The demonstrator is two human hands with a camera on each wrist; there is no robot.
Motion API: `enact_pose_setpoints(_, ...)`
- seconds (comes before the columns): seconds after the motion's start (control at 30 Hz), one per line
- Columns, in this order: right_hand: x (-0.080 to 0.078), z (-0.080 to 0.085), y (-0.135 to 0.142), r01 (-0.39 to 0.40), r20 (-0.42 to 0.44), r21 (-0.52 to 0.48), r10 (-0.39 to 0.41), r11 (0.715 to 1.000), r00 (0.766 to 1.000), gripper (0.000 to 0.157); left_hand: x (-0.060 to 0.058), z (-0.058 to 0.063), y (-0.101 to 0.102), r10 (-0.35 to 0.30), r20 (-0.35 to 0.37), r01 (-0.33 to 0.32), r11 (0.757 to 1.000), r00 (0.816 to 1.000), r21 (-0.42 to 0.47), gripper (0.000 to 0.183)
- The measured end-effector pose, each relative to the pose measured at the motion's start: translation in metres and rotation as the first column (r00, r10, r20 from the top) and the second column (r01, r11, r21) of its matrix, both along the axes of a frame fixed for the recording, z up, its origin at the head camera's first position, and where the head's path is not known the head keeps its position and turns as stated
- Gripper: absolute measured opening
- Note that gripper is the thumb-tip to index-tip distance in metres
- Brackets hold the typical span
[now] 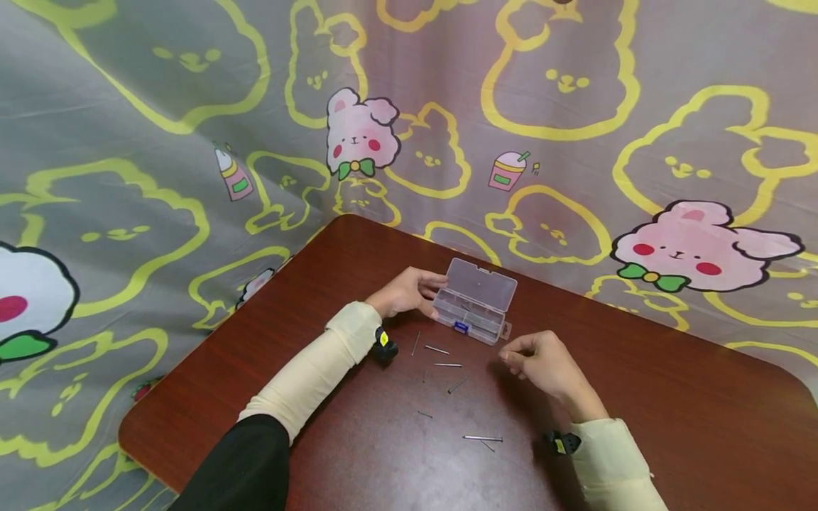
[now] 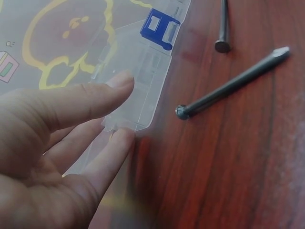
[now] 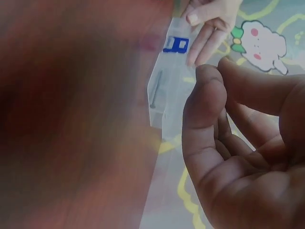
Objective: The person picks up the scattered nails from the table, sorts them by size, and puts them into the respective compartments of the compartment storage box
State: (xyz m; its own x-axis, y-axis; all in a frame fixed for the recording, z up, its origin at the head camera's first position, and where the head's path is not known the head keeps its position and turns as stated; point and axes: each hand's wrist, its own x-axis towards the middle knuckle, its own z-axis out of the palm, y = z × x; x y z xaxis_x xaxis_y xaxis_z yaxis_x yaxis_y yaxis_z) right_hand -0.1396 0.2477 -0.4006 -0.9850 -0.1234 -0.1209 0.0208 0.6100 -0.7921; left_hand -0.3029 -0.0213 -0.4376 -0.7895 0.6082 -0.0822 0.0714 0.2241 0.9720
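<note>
A clear plastic compartment box with a blue latch stands on the table, its lid raised at the back. My left hand holds the box's left end between thumb and fingers. Inside the box lie metal nails; one nail shows through its wall in the right wrist view. Just right of the box, apart from it, my right hand has its thumb and index fingertips together. No object shows between them. Several loose nails lie in front of the box, including a large nail and a nail near the left hand.
The brown wooden table has rounded corners. A grey curtain with yellow outlines and cartoon rabbits hangs behind its far and left edges. Smaller nails, such as a thin nail, are scattered nearer the table's front.
</note>
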Motion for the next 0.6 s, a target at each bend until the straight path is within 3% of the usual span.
enact_pose_setpoints(0.6, 0.036, -0.01, -0.002, -0.188, 0.029, -0.054, 0.189, 0.981, 0.981, 0.006, -0.001, -0.003, -0.001, 0.001, -0.007, -0.001, 1.0, 1.0, -0.001, 0.085)
